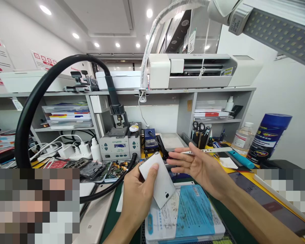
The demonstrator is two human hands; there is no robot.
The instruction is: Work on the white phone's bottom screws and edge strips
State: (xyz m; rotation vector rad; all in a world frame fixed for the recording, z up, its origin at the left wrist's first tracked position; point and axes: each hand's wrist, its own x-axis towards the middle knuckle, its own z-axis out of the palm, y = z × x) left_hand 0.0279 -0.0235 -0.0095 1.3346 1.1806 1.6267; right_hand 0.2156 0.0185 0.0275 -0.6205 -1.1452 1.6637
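A white phone-shaped device point(161, 184) is held tilted in my left hand point(139, 189), the thumb lying on its pale face and a small dark camera hole near its lower corner. Just right of it, my right hand point(195, 164) is raised with its fingers stretched out. A thin white strip with a blue handle point(241, 159) runs behind the right thumb; whether that hand bears it is hard to tell. Below both hands lies a blue and white box point(198, 217), stained on top.
A grey soldering or hot-air station point(120, 146) stands behind, its thick black hose point(27, 112) arching on the left. Trays of small parts point(119, 169) sit nearby. At right are a blue-capped spray can point(267, 139), a clear bottle point(243, 137) and a dark-screened tablet point(266, 200).
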